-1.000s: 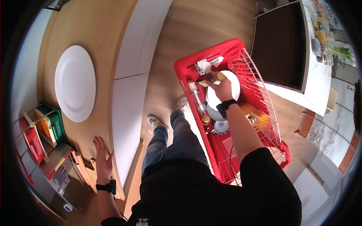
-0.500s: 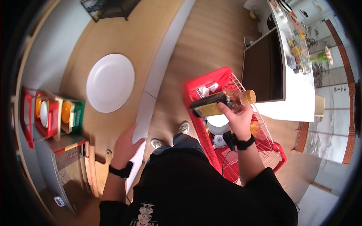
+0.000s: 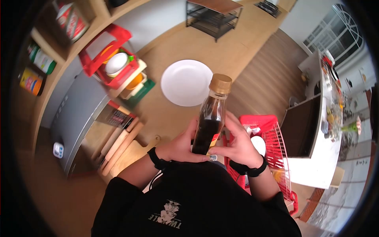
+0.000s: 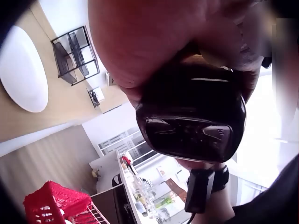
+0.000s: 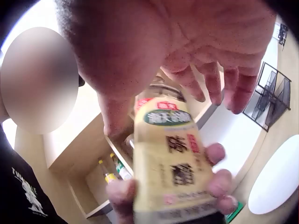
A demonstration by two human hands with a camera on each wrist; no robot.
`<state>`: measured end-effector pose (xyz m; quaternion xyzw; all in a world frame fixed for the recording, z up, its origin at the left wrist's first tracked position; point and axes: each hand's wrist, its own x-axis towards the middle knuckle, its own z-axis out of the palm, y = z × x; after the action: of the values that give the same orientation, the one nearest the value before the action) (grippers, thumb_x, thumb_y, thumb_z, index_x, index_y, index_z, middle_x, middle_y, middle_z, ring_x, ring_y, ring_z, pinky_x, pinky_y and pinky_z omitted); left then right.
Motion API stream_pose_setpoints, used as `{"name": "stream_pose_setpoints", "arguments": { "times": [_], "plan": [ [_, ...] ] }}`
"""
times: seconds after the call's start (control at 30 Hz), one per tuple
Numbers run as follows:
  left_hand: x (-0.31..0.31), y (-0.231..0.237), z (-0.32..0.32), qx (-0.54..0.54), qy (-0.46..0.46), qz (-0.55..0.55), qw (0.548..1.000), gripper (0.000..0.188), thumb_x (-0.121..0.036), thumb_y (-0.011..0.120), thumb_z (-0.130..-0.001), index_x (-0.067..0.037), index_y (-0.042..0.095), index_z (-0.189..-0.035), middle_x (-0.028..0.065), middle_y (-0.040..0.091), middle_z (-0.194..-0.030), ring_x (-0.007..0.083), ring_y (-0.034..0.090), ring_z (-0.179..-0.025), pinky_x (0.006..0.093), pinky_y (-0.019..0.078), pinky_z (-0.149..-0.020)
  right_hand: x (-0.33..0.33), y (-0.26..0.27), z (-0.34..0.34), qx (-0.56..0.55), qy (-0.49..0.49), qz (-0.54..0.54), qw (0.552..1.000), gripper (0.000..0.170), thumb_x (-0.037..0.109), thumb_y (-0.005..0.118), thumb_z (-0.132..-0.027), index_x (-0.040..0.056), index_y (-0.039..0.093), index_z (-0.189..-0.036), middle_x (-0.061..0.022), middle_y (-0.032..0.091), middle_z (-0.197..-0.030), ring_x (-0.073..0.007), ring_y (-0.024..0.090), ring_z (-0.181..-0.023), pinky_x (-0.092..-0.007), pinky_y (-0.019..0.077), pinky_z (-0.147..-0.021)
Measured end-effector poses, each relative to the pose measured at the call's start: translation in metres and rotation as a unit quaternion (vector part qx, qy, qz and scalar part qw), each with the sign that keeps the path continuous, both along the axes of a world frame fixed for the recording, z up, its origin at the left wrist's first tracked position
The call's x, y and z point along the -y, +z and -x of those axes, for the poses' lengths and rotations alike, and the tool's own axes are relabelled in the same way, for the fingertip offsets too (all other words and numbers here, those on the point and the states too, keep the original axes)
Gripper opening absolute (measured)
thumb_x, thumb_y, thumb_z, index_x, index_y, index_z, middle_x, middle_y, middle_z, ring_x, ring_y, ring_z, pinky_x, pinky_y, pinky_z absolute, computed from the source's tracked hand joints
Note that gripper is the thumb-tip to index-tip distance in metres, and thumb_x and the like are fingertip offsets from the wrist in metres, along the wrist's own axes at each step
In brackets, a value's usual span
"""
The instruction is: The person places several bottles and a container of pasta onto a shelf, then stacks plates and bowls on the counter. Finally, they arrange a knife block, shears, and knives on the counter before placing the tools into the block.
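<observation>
A glass bottle of dark liquid [image 3: 208, 128] with a gold cap [image 3: 220, 83] is held in front of the black shirt, cap end upward in the head view. My left hand [image 3: 179, 148] grips its lower part, fingers curled round one side and thumb on the other. The bottle's dark base [image 4: 189, 135] faces the left wrist camera. In the right wrist view the cream label [image 5: 170, 158] shows printed characters. Beside the bottle's upper part, my right hand [image 3: 241, 147] has its fingers loosely spread, with gaps between them and the glass in the right wrist view.
A white oval plate [image 3: 185, 83] lies on the wooden counter, with a black rack [image 3: 215, 23] behind. Left are toy-coloured baskets [image 3: 118, 75], rolling pins [image 3: 122, 146] and a cutting board [image 3: 132, 158]. A red-lined cart [image 3: 256, 120] stands at right, near a white counter [image 3: 316, 170].
My right hand has brought the bottle up out of the cart and over to the front of the body. My left hand has left the counter and now grips it. The head view has turned left.
</observation>
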<state>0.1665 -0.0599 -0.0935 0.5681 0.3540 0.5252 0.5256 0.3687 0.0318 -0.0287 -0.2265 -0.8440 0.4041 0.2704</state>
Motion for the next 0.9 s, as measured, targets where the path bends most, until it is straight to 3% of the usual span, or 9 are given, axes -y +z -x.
{"name": "stream_pose_setpoints", "arguments": {
  "times": [0.1,0.17,0.23,0.3,0.5,0.63,0.7,0.83,0.9],
  "plan": [
    [0.018,0.006,0.026,0.026,-0.028,0.021,0.999,0.088,-0.016,0.085,-0.081,-0.005,0.030,-0.149,0.0107,0.057,-0.129,0.0185,0.062,-0.111,0.0379,0.0525,-0.093,0.020,-0.011,0.035,-0.084,0.041,0.217,0.972,0.078,0.023,0.093,-0.072,0.0020,0.055,-0.137,-0.0126,0.062,-0.132,-0.0236,0.062,-0.118,-0.0359,0.0518,-0.095],
    [0.031,0.006,0.043,0.037,-0.014,0.043,0.998,0.093,-0.016,0.086,-0.082,-0.006,0.026,-0.152,0.0104,0.057,-0.130,0.0173,0.063,-0.109,0.0375,0.0539,-0.090,0.033,-0.002,0.055,-0.078,0.029,0.197,0.977,0.068,0.020,0.092,-0.072,0.0019,0.059,-0.128,-0.0109,0.067,-0.126,-0.0198,0.064,-0.115,-0.0349,0.0521,-0.095],
    [0.042,0.006,0.061,-0.203,0.029,-0.068,0.976,0.093,-0.017,0.088,-0.080,-0.007,0.029,-0.152,0.0080,0.065,-0.117,0.0151,0.066,-0.099,0.0343,0.0562,-0.083,0.044,0.004,0.074,-0.075,-0.001,0.139,0.987,0.066,0.019,0.093,-0.071,0.0024,0.060,-0.125,-0.0120,0.068,-0.123,-0.0212,0.066,-0.111,-0.0348,0.0524,-0.093],
    [0.062,0.023,0.064,-0.225,0.055,-0.007,0.973,0.091,-0.017,0.092,-0.077,-0.005,0.035,-0.146,0.0074,0.069,-0.109,0.0155,0.067,-0.098,0.0324,0.0562,-0.084,0.054,0.006,0.090,-0.064,-0.003,0.064,0.996,0.062,0.019,0.093,-0.071,0.0022,0.061,-0.121,-0.0138,0.069,-0.121,-0.0249,0.067,-0.112,-0.0354,0.0521,-0.094],
    [0.111,0.049,0.084,0.098,0.212,0.035,0.972,0.079,0.002,0.074,-0.088,-0.006,0.028,-0.151,0.0165,0.054,-0.142,0.0274,0.056,-0.131,0.0450,0.0485,-0.109,0.073,0.007,0.111,-0.126,-0.001,0.073,0.989,0.043,0.004,0.073,-0.090,-0.0011,0.060,-0.130,-0.0157,0.067,-0.129,-0.0258,0.066,-0.115,-0.0370,0.0517,-0.096],
    [0.145,0.105,0.137,0.036,0.307,-0.039,0.950,0.070,0.004,0.068,-0.090,-0.003,0.034,-0.150,0.0161,0.054,-0.143,0.0291,0.056,-0.133,0.0469,0.0482,-0.109,0.073,-0.025,0.092,-0.080,-0.040,0.071,0.993,0.045,0.001,0.067,-0.092,-0.0019,0.057,-0.135,-0.0132,0.069,-0.125,-0.0188,0.068,-0.099,-0.0312,0.0543,-0.086],
    [0.165,0.140,0.164,-0.053,0.422,-0.086,0.901,0.075,0.005,0.077,-0.085,-0.006,0.037,-0.148,0.0069,0.055,-0.138,0.0178,0.055,-0.128,0.0392,0.0471,-0.109,0.070,-0.051,0.074,-0.043,-0.068,0.082,0.993,0.041,0.002,0.065,-0.093,-0.0026,0.058,-0.133,-0.0123,0.069,-0.123,-0.0155,0.066,-0.091,-0.0286,0.0545,-0.077],
    [0.195,0.209,0.230,-0.189,0.546,-0.170,0.798,0.064,-0.002,0.076,-0.090,-0.003,0.040,-0.143,0.0095,0.061,-0.134,0.0197,0.059,-0.124,0.0387,0.0491,-0.107,0.063,-0.114,0.027,0.059,-0.098,0.136,0.984,0.025,0.006,0.063,-0.098,-0.0040,0.063,-0.120,-0.0122,0.071,-0.105,-0.0147,0.066,-0.092,-0.0298,0.0541,-0.084],
    [0.206,0.236,0.259,-0.185,0.587,-0.200,0.762,0.056,-0.004,0.073,-0.093,-0.001,0.040,-0.139,0.0123,0.060,-0.134,0.0205,0.059,-0.124,0.0386,0.0500,-0.107,0.067,-0.146,0.004,0.073,-0.160,0.283,0.943,0.020,0.007,0.063,-0.099,-0.0042,0.064,-0.115,-0.0112,0.070,-0.102,-0.0125,0.066,-0.086,-0.0279,0.0546,-0.076]
  ]
}}
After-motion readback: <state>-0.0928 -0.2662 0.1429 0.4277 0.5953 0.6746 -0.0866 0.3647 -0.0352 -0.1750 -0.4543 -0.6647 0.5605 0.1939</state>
